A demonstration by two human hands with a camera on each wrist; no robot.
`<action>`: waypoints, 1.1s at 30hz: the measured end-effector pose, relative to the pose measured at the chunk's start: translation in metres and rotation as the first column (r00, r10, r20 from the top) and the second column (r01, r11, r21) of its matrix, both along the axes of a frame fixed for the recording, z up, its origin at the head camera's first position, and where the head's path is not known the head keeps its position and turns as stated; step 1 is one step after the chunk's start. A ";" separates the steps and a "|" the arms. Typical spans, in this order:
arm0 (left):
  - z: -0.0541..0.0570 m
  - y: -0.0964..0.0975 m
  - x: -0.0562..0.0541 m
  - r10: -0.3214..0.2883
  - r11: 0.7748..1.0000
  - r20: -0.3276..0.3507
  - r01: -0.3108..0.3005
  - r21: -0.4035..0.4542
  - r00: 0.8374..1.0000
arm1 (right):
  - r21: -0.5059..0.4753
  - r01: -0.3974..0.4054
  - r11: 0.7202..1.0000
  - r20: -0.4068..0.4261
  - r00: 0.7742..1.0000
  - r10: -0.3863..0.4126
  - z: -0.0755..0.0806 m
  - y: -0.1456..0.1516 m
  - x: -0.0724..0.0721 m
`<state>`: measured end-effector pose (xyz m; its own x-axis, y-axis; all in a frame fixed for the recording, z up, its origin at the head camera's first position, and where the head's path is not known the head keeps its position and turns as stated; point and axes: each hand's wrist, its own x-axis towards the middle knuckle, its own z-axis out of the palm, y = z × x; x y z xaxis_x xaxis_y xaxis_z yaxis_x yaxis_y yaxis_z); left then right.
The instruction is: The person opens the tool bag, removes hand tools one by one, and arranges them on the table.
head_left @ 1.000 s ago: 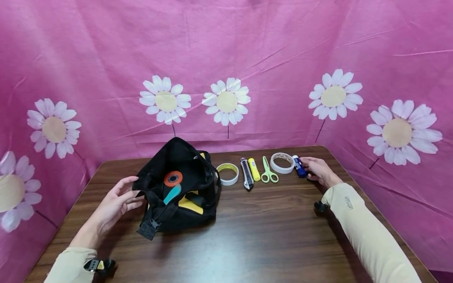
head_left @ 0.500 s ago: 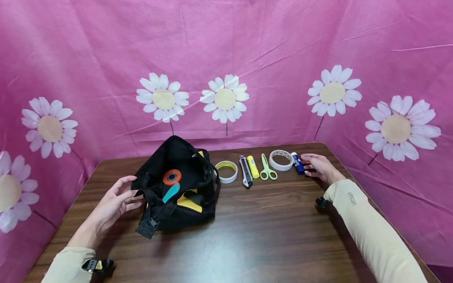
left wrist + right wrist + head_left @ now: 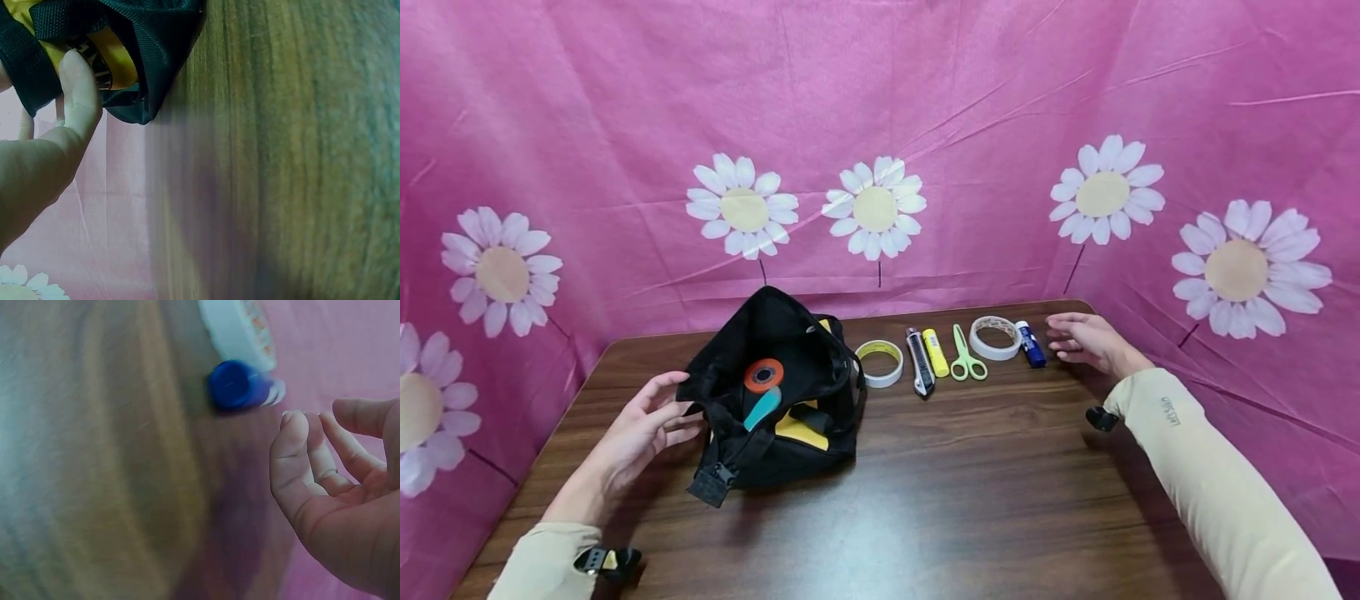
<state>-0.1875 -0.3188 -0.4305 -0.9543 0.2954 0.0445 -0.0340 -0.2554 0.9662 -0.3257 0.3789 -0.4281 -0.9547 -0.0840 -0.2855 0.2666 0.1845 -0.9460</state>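
Observation:
A black bag (image 3: 820, 467) with yellow patches stands open-mouthed on the left of the table. An orange-rimmed roll (image 3: 764, 376) and a teal piece (image 3: 763, 408) show inside its mouth. My left hand (image 3: 643, 425) holds the bag's left rim; in the left wrist view the thumb lies against the bag by a black strap (image 3: 28, 75). To the right of the blue glue stick (image 3: 1032, 345), my right hand (image 3: 1093, 342) hovers with loosely bent fingers and nothing in them. A small gap parts it from the stick, which lies beside a white tape roll (image 3: 996, 353).
Between bag and glue stick, a row holds another tape roll (image 3: 881, 381), a utility knife (image 3: 920, 362), a yellow tube-shaped stick (image 3: 936, 353) and green scissors (image 3: 967, 358). Behind the wooden table (image 3: 970, 500) hangs a pink flowered cloth (image 3: 985, 108).
My right hand has let go of the blue glue stick and moved off to the right. The left hand stays at the bag's rim. The view has shifted slightly.

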 end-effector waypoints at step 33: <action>0.044 0.000 -0.014 0.003 0.973 -0.074 -0.020 -0.229 0.997 | -0.195 -0.675 0.712 -0.277 0.734 0.620 0.159 -0.320 0.047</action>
<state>-0.2016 -0.3191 -0.3867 -0.9546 0.2944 0.0462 0.0402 -0.0266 0.9988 -0.2789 0.0590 -0.2686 -0.6660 -0.7458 0.0118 -0.0008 -0.0150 -0.9999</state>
